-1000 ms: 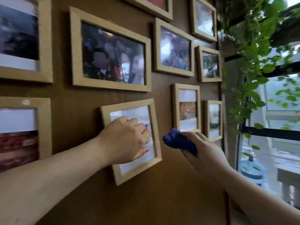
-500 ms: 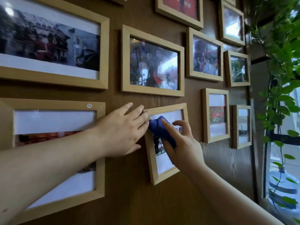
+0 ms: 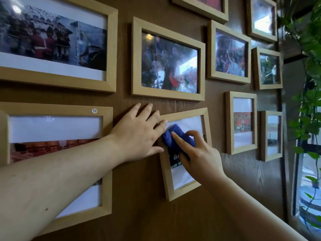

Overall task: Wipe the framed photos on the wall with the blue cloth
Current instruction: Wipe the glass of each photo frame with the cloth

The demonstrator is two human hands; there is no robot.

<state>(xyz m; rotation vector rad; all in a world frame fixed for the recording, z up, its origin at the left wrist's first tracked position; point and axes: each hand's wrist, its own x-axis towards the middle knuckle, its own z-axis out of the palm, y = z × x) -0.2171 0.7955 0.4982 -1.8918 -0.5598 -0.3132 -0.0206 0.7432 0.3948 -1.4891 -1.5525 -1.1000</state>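
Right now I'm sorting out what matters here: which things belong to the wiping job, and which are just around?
In the job:
- blue cloth, pressed on the glass by the right hand
- tilted small frame being wiped
- left hand, flat against that frame's left edge
- other framed photos, such as the wide frame above

Just around:
- trailing plant
- window

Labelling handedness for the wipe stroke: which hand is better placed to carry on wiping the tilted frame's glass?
Right. The right hand presses the blue cloth onto the tilted frame's glass. The left hand lies flat, empty, fingers on the frame's upper left corner, apparently steadying it.
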